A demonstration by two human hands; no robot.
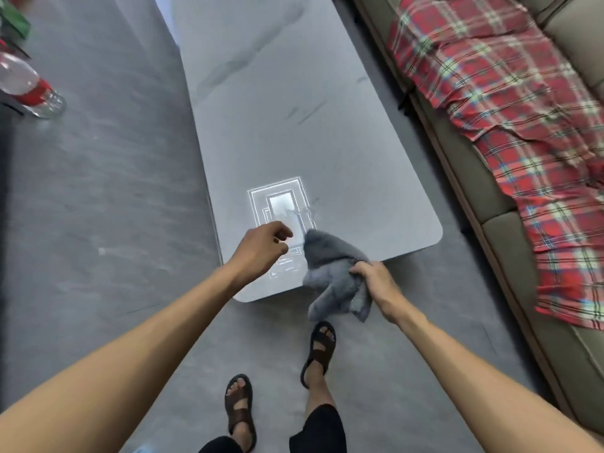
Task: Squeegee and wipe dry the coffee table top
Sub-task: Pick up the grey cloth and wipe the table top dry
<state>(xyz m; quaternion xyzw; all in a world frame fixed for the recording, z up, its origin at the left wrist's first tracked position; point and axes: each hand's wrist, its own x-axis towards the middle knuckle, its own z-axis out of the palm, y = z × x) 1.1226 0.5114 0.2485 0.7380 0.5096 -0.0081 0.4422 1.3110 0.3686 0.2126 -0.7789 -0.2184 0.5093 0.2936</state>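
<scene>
The right hand (372, 282) has its grip clamped on a bunched grey cloth (333, 273), gathered at one side, the rest hanging loose over the near end of the worktop (294, 109). The cloth looks soft, light and limp, so it should be held in a fistful and pressed flat to wipe. The left hand (261, 246) hovers beside the cloth with fingers curled together; it may be pinching a loose corner, but blur hides that. Both forearms reach forward and down. Beyond the cloth, a glossy patch suggests wetness; no squeegee shows.
</scene>
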